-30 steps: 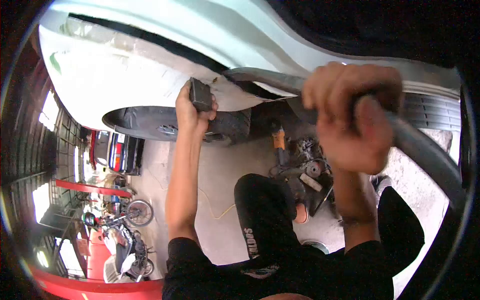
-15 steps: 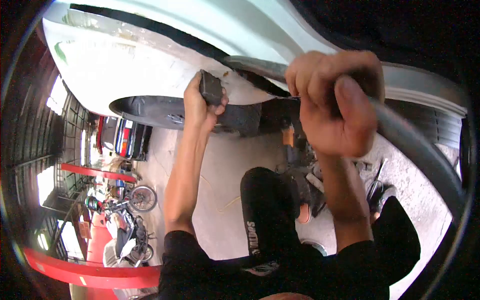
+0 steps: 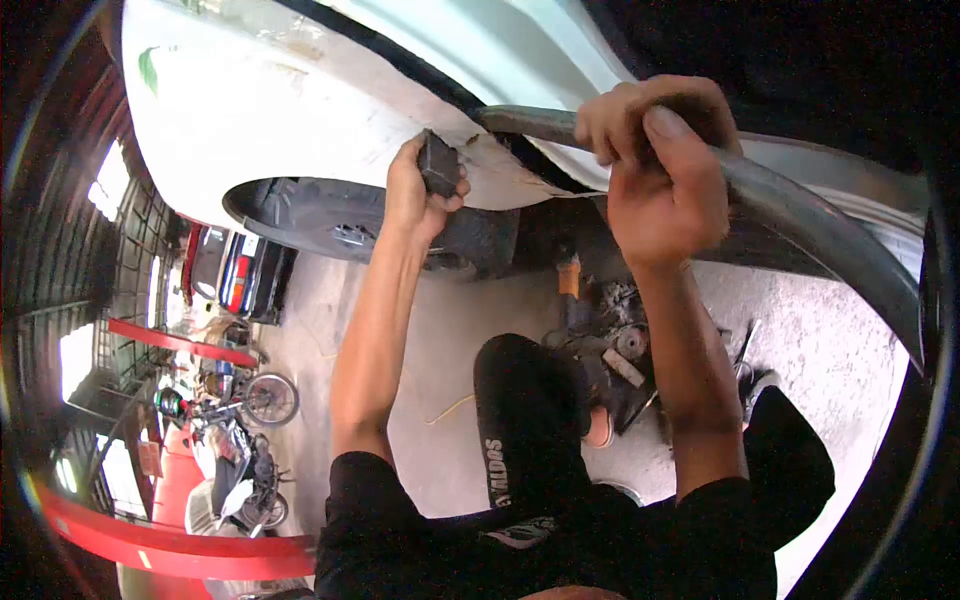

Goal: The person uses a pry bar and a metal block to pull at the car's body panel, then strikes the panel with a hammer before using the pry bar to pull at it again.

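My left hand (image 3: 412, 190) is wrapped round a dark block (image 3: 439, 163), holding it against the white car panel (image 3: 270, 110) just above the wheel arch. My right hand (image 3: 665, 165) grips a long dark metal bar (image 3: 810, 215) in a fist, thumb uppermost. The bar's far end meets the gap at the panel's rear edge, where the panel's lower corner looks creased and damaged. Its near end runs down to the right edge of the view.
Below the panel is a car wheel (image 3: 450, 240). Tools and parts (image 3: 625, 345) lie on the floor between my knees and the car. Motorcycles (image 3: 250, 470), a dark car (image 3: 262, 275) and a red beam (image 3: 180, 552) are at the left.
The view has shifted slightly. My right hand and the bar have moved up and a little left. My left hand still holds the block at the panel.
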`<action>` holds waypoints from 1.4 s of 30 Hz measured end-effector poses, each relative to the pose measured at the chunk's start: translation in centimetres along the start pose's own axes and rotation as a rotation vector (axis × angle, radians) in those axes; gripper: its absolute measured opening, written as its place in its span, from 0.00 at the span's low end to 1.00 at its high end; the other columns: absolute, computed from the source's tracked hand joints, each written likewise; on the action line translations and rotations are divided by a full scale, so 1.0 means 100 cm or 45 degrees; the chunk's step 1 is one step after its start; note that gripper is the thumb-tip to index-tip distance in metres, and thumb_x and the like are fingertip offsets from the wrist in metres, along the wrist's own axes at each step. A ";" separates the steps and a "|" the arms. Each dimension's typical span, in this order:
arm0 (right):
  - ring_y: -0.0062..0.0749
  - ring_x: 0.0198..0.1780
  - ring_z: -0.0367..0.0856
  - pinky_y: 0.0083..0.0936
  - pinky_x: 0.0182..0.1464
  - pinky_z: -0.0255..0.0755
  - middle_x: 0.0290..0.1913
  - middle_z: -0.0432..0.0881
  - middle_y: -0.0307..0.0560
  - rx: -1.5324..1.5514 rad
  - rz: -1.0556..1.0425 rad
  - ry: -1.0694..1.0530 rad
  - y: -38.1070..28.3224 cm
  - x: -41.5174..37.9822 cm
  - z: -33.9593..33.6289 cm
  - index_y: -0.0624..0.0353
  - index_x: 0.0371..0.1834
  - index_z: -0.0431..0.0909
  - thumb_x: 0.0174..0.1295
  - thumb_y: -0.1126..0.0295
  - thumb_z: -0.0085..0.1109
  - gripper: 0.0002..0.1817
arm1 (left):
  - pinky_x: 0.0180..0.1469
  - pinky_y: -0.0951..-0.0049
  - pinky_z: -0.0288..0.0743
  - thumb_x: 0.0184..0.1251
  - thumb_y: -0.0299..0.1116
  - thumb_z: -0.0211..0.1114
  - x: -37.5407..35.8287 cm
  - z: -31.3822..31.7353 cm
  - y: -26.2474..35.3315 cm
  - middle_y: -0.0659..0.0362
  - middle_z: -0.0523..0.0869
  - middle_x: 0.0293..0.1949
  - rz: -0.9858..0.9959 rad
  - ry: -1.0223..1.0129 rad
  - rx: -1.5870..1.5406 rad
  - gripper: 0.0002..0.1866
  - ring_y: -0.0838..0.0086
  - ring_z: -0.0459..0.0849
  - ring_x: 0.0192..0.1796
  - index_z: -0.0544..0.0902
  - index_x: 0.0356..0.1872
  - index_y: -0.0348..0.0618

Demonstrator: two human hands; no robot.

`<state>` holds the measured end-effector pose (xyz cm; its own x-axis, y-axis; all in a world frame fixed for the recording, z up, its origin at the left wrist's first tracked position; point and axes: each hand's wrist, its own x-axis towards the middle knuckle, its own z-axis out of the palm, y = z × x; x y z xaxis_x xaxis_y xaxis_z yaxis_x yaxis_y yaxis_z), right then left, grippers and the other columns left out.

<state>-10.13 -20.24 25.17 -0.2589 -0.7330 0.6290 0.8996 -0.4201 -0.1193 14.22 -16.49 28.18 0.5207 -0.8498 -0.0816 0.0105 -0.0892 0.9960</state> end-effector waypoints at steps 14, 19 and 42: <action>0.23 0.22 0.56 0.31 0.32 0.57 0.17 0.53 0.33 0.228 -0.020 0.033 0.009 0.007 -0.005 0.60 0.41 0.75 0.69 0.65 0.47 0.10 | 0.15 0.78 0.55 0.79 0.43 0.47 -0.004 0.012 0.004 0.51 0.81 0.30 -0.010 0.115 -0.040 0.17 0.70 0.73 0.21 0.76 0.40 0.40; 0.23 0.22 0.56 0.31 0.32 0.58 0.18 0.55 0.33 0.034 -0.138 0.007 -0.003 0.015 -0.005 0.60 0.41 0.75 0.69 0.66 0.46 0.10 | 0.15 0.78 0.55 0.78 0.43 0.47 -0.012 0.007 0.002 0.52 0.80 0.29 0.025 0.094 0.018 0.16 0.69 0.74 0.21 0.76 0.40 0.42; 0.22 0.22 0.54 0.29 0.33 0.54 0.16 0.55 0.31 0.140 0.029 -0.015 0.002 0.009 0.009 0.58 0.32 0.74 0.66 0.67 0.47 0.09 | 0.17 0.75 0.54 0.77 0.48 0.47 -0.009 -0.001 0.011 0.58 0.77 0.29 -0.006 0.016 0.058 0.14 0.68 0.75 0.22 0.74 0.41 0.50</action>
<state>-9.81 -20.48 26.38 -0.2346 -0.7349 0.6363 0.9386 -0.3417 -0.0486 13.90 -15.78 29.33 0.5316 -0.8427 -0.0852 -0.0258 -0.1166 0.9928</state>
